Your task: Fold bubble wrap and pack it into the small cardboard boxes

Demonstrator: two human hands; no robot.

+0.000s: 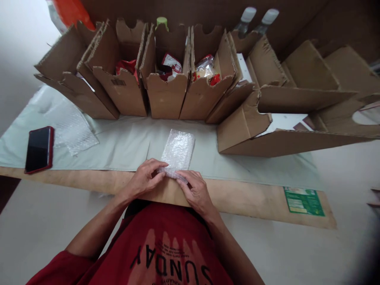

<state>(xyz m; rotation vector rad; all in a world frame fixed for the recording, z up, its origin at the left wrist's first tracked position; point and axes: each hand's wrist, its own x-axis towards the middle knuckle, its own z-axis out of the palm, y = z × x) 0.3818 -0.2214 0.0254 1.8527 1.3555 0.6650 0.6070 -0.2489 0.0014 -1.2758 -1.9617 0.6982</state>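
A small sheet of bubble wrap (179, 148) lies flat on the pale cloth at the front of the table, its near end bunched or rolled at the edge. My left hand (147, 176) pinches the left corner of that near end between thumb and fingers. At the right corner, my right hand (194, 190) grips the same end, fingers curled over it. Whether anything is inside the bubble wrap cannot be made out.
Cardboard bins (164, 97) stand in a row at the back, several with packets inside. A larger cardboard bin (285, 144) lies right. A phone (39, 149) and more bubble wrap (69, 126) are left. A green label (304, 201) sits at the front right edge.
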